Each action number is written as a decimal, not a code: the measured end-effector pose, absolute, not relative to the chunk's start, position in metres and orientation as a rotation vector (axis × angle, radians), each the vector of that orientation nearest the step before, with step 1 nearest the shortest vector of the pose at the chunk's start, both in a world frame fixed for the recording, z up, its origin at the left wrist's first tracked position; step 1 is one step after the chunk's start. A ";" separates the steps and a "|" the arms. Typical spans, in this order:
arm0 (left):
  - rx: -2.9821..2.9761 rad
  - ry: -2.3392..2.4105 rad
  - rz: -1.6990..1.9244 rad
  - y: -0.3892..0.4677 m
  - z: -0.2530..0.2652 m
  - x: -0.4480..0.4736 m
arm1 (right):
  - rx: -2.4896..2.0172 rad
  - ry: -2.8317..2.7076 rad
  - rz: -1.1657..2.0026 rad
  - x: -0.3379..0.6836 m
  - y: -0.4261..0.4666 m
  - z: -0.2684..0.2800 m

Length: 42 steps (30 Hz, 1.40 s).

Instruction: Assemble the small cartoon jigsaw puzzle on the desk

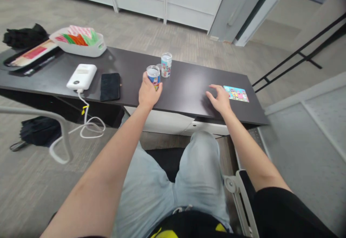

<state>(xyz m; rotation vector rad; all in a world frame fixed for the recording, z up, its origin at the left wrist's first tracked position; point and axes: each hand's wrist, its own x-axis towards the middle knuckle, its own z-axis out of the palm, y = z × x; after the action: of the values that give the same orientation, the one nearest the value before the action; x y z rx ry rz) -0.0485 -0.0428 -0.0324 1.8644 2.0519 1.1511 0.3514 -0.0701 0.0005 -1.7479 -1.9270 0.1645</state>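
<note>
My left hand (149, 92) is wrapped around a clear cup with a colourful cartoon print (154, 76), which stands upright near the table's front edge. Just behind it to the right is a second printed clear cup (166, 65), also upright. Part of a small clear round object shows between the two cups, too little to name. To the right, my right hand (220, 97) hovers at the table with its fingers apart and nothing in them. Beside its fingers lies a flat cartoon picture card (236, 94).
The dark table (189, 83) also carries a black phone (110, 86), a white power bank (81, 76) with a cable hanging over the edge, a white basket (83, 50) of colourful packets, and a black tray (29, 56). A folded umbrella (40, 130) lies below left.
</note>
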 end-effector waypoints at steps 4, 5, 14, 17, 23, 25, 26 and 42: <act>1.585 2.118 1.304 -0.035 -0.030 -0.057 | -2.189 -1.672 0.096 0.435 -0.088 -0.001; 1.543 2.121 1.320 -0.034 -0.029 -0.058 | -2.265 -1.629 0.111 0.448 -0.089 -0.002; 1.285 2.452 1.389 -0.050 0.002 -0.049 | -2.114 -1.853 0.154 0.406 -0.099 -0.029; 1.235 2.488 1.432 -0.062 0.006 -0.048 | -1.928 -1.989 0.184 0.378 -0.105 -0.030; 2.010 2.112 1.106 -0.101 -0.009 -0.024 | -1.982 -1.889 0.208 0.369 -0.096 -0.020; 2.213 1.908 0.940 -0.103 -0.011 0.000 | -1.996 -1.928 0.247 0.367 -0.091 -0.018; 2.263 1.836 0.851 -0.100 -0.011 0.014 | -1.975 -1.979 0.271 0.365 -0.090 -0.018; 2.248 1.694 0.158 -0.011 0.032 0.092 | -1.926 -2.093 0.311 0.355 -0.088 -0.012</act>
<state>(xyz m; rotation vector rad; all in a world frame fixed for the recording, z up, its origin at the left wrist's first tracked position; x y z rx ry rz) 0.0921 -0.0112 0.0320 2.2476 1.6942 0.1584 0.3551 -0.0878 -0.0122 -1.9255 -2.0931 0.3111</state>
